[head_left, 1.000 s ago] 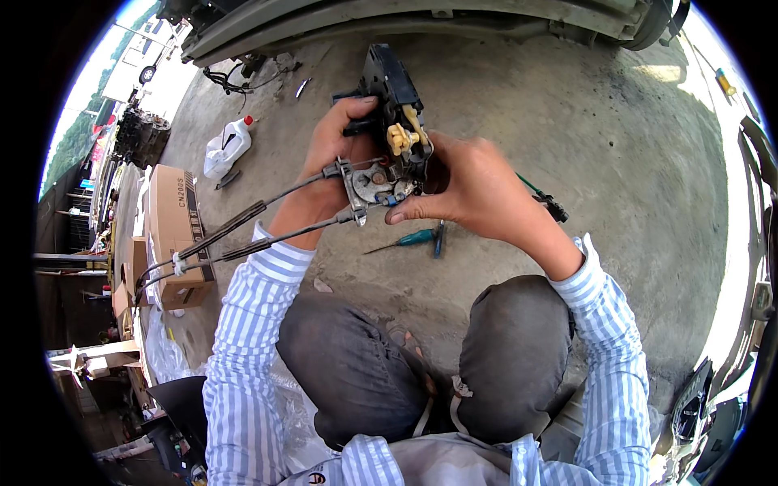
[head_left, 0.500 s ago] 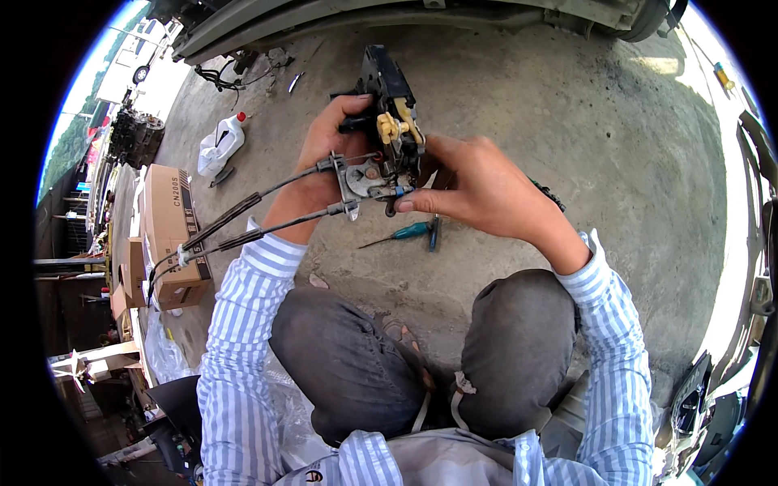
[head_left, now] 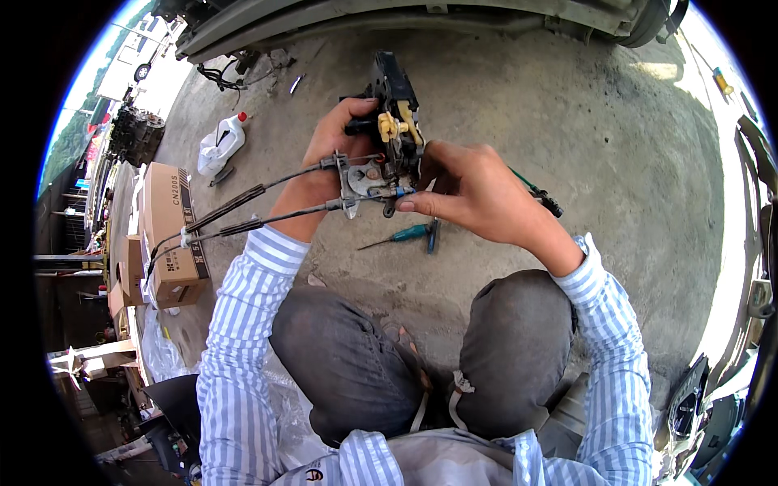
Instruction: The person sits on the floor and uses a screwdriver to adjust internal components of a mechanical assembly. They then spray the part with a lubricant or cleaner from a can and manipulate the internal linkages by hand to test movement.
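My left hand (head_left: 326, 138) grips a black car latch assembly (head_left: 393, 81) from behind, thumb on its upper left side. It has a cream-yellow plastic piece (head_left: 390, 125) and a silver metal plate (head_left: 356, 182). Two black cables (head_left: 235, 209) run from the plate down to the left. My right hand (head_left: 486, 196) is closed on the assembly's lower right, thumb beside a small blue part, other fingertips mostly hidden. Below, on the concrete, lie a teal-handled screwdriver (head_left: 409, 233) and a dark blue tool (head_left: 433, 239). A green tool with a dark end (head_left: 548, 203) is partly hidden behind my right hand.
A white jug with red cap (head_left: 219, 146) stands at left beside cardboard boxes (head_left: 174, 235) and plastic wrap (head_left: 162, 348). A vehicle's underside (head_left: 438, 20) spans the top. An engine (head_left: 138, 134), wiring (head_left: 227, 77) and panels (head_left: 689, 397) lie around. My knees are below.
Since one second ago the cables have swung slightly and the assembly has shifted a little. My right thumb has moved slightly right and up, staying on the assembly.
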The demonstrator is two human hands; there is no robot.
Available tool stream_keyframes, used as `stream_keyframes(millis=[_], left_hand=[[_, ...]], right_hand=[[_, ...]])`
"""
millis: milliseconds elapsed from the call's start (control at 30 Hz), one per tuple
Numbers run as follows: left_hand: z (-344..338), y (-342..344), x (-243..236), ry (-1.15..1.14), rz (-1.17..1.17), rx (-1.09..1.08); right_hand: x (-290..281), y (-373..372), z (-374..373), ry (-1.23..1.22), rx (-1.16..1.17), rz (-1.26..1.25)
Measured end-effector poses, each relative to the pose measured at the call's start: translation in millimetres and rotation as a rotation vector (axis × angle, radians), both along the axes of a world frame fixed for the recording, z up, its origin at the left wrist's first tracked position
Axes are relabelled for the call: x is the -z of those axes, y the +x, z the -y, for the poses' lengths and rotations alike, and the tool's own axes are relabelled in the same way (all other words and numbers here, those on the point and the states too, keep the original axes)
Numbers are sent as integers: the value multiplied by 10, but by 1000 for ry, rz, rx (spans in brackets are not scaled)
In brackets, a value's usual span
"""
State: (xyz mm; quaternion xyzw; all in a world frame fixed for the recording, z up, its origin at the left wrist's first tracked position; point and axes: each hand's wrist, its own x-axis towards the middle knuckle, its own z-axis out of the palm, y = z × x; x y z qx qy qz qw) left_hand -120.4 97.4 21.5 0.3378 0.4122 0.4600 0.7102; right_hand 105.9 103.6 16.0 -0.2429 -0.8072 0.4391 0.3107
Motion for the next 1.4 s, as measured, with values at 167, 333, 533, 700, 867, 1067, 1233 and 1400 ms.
stream_keyframes(millis=[167,333,533,700,867,1067,1233,1400], left_hand=[[2,19,0,-51,7,-58],[27,15,-40,-49,69,-54],[23,69,-46,-51,137,27],[11,7,31,-23,116,-22],[-4,-53,45,-56,89,-7],[27,-48,94,-148,48,-70],[44,32,103,-126,162,-82],[69,117,26,-170,170,-73]], right_hand=[[55,-31,14,27,63,9],[36,-74,22,32,109,69],[44,-61,27,15,110,29],[-23,-37,36,-19,76,15],[-9,-1,47,31,4,7],[-44,8,63,11,-4,62],[6,-34,58,-3,74,-71],[-33,-25,53,-53,63,-70]])
